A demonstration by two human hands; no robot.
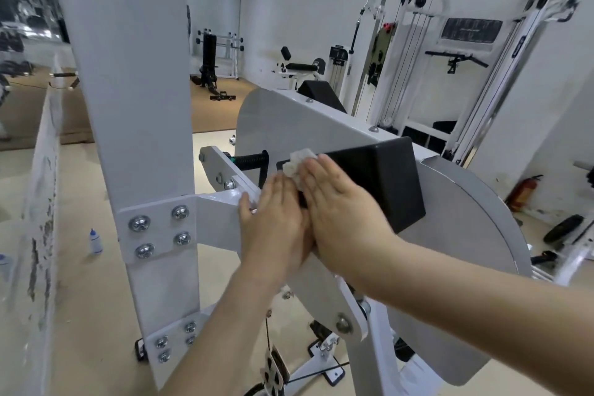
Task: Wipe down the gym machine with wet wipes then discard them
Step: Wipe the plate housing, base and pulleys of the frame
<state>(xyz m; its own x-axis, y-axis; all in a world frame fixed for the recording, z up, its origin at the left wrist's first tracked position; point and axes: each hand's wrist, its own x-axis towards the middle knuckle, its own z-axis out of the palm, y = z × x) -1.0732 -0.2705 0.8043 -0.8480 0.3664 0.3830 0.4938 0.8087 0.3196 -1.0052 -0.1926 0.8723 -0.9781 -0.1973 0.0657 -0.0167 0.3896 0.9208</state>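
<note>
Far left: mirror wall (pixel 29 42) with a chipped white ledge. A small bottle (pixel 95 241) with a blue cap stands on the beige floor (pixel 80 299) near it.

Left of centre: the white upright post (pixel 128 74) of the gym machine (pixel 321 125), with a bolted plate (pixel 157 228) carrying four bolts low on it. A white arm runs right from the plate. Far behind the post, a black bench (pixel 209 64) on a brown floor mat.

Centre: a black spring (pixel 250 159) just left of the hands. The left hand (pixel 273 219) is flat, fingers straight and together, thumb out to the left, pressed against the machine. Its fingertips touch the wet wipe (pixel 300 164).

The wet wipe is white and crumpled, pressed against the near left edge of the black block (pixel 379 183) on the machine's side. It sits under the fingertips of both hands and sticks out above them.

The right hand (pixel 340 202) is also flat with fingers straight, lying against the block. It touches the left hand along its side and covers the wipe's right part. Neither hand curls round the wipe.

Right: a large grey disc (pixel 466 235) behind and below the block.

Far right: a white cable station (pixel 450 42) with pulleys and black handles by the wall. A red fire extinguisher (pixel 524 193) is on the floor beside it.
</note>
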